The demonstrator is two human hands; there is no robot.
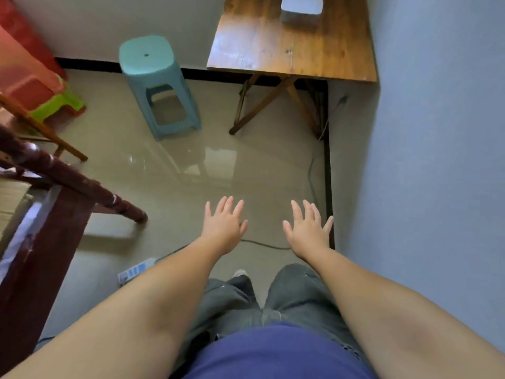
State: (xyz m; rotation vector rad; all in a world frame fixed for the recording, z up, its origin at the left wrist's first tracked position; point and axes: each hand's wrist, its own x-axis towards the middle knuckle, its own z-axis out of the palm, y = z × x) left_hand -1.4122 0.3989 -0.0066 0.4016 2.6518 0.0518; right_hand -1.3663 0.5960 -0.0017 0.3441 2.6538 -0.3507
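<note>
Both arms stretch out in front of me over a glossy tiled floor (191,170). My left hand (224,225) is flat with fingers spread, palm down, holding nothing. My right hand (307,228) lies the same way, fingers straight and apart, a short gap from the left one. Neither hand touches anything. Below them I see my grey trousers (287,296) and a blue shirt (273,351).
A teal plastic stool (155,77) stands ahead on the left. A wooden folding table (273,50) with a grey box (300,9) sits at the far right against the wall (437,160). Dark wooden furniture (54,214) fills the left. A power strip (135,270) and cable lie on the floor.
</note>
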